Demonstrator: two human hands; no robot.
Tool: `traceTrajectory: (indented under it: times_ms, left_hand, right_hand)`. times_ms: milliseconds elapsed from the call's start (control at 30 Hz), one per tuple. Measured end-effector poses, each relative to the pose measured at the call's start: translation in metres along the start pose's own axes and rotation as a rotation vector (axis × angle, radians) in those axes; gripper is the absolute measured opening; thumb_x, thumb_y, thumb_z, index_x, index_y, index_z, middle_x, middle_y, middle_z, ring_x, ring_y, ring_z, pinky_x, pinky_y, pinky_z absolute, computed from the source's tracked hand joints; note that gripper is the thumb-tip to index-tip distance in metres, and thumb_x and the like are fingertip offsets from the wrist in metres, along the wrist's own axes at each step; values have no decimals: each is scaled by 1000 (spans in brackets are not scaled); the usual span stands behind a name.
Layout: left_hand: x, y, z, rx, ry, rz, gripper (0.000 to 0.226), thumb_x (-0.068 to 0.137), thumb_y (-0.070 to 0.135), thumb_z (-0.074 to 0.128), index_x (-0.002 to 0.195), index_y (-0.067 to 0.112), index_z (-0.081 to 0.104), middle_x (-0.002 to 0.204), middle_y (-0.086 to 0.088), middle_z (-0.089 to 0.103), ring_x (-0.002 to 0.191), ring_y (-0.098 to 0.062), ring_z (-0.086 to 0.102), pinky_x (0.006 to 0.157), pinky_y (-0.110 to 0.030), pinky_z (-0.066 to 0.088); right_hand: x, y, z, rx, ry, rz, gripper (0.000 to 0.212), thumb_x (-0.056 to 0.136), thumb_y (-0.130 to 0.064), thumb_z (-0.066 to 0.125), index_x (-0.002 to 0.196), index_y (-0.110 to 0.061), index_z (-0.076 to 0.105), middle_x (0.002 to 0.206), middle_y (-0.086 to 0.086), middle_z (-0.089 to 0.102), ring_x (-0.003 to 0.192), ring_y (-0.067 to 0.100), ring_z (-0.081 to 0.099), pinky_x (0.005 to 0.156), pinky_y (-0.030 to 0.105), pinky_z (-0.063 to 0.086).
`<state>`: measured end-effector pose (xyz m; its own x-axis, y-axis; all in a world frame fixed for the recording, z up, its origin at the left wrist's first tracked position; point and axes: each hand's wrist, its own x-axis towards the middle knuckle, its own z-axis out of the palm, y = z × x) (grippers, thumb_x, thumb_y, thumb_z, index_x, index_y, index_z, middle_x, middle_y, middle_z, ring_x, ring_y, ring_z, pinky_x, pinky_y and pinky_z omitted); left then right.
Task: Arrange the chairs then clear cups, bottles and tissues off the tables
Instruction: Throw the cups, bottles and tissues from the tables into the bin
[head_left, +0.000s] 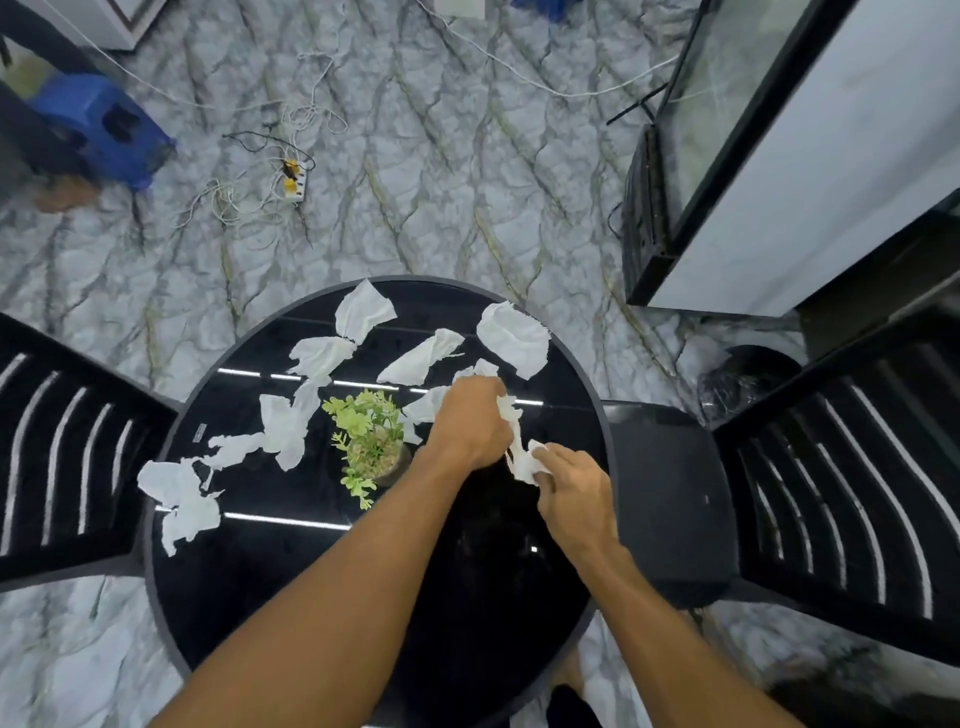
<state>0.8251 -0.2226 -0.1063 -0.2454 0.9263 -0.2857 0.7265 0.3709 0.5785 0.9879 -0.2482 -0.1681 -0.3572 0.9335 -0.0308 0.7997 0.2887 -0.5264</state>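
L hand (470, 421) curled round a crumpled tissue wad (522, 457), R hand (574, 493) pinching its lower end. Both are right of centre, just right of the plant (366, 441). Many loose tissues (511, 338) lie across upper & left parts of the round table (291, 571). Chairs (62, 441) at frame left & right look tucked in, so that step's prob done. No cups/bottles in view. Tissue clearing seems only just started.

Left hand (470, 421) and right hand (574, 493) grip one crumpled tissue (524, 465) above the round table (291, 571)
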Motion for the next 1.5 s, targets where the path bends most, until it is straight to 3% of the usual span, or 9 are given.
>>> traceTrajectory:
  times_ms: [167, 300, 467, 700, 867, 1033, 1133, 1400, 1500]
  left_hand:
    - [30, -3, 11, 86, -90, 53, 50, 82, 5, 66, 132, 11, 60, 127, -8, 56, 124, -26, 49, 104, -31, 40]
    - [21, -6, 24, 128, -104, 63, 18, 84, 5, 63, 99, 8, 71, 100, -4, 68, 101, -23, 62, 83, -27, 48]
    - [1, -9, 15, 58, -93, 31, 8, 76, 2, 61, 73, 7, 66, 74, -1, 67, 73, -20, 64, 63, -30, 55]
    - [-25, -2, -7, -16, -7, 27, 25, 84, 7, 69, 107, -1, 70, 109, -12, 71, 105, -25, 62, 75, -8, 29]
    - [-40, 13, -6, -59, 1, 90, 30, 86, 14, 72, 116, 9, 70, 115, -3, 70, 112, -20, 62, 87, -16, 37]
    - [-59, 57, -2, -88, -29, 193, 12, 84, 14, 72, 93, 6, 72, 92, -6, 72, 81, -15, 56, 81, -25, 43]
    - [-74, 92, 9, -78, -96, 272, 14, 82, 16, 72, 76, 29, 67, 72, 11, 65, 75, -15, 62, 67, -23, 41]
    - [-135, 202, 76, -91, -267, 457, 20, 82, 12, 72, 87, 31, 76, 77, 19, 68, 72, -1, 64, 62, -11, 48]
    - [-172, 246, 118, -65, -323, 548, 24, 80, 10, 71, 76, 34, 75, 70, 18, 67, 69, -1, 62, 63, -14, 46]
  right_hand:
    - [-9, 6, -8, -101, 19, 83, 13, 83, -1, 66, 73, -11, 66, 68, -6, 55, 63, 13, 44, 51, 30, 49]
    - [-9, -5, -13, -31, -10, 217, 17, 85, -25, 65, 77, -10, 65, 76, -7, 53, 78, 14, 47, 66, 29, 48]
    - [-5, 8, -26, 62, 56, 468, 13, 80, -2, 64, 91, -2, 72, 80, 11, 69, 79, 27, 66, 71, 39, 57]
    - [-8, 7, -40, 268, 107, 521, 22, 78, -13, 78, 100, -8, 76, 92, 4, 72, 84, 17, 64, 77, 21, 52]
    - [-17, 5, -60, 418, 176, 532, 15, 74, -11, 83, 87, -9, 78, 69, -1, 68, 65, 9, 64, 58, 3, 43]
    - [-39, 28, -101, 435, 249, 582, 17, 75, -11, 83, 91, -8, 78, 73, 0, 69, 67, 3, 62, 56, 0, 41]
    - [-62, 46, -130, 450, 308, 621, 16, 76, -10, 82, 91, -8, 78, 66, -6, 64, 64, -1, 58, 56, 1, 42]
    - [-168, 122, -196, 512, 518, 774, 23, 77, -15, 80, 99, -8, 78, 81, -3, 73, 68, -7, 64, 63, 4, 47]
    - [-227, 158, -217, 520, 598, 847, 27, 82, -17, 76, 107, -8, 76, 102, 3, 75, 92, 10, 70, 84, 17, 51]
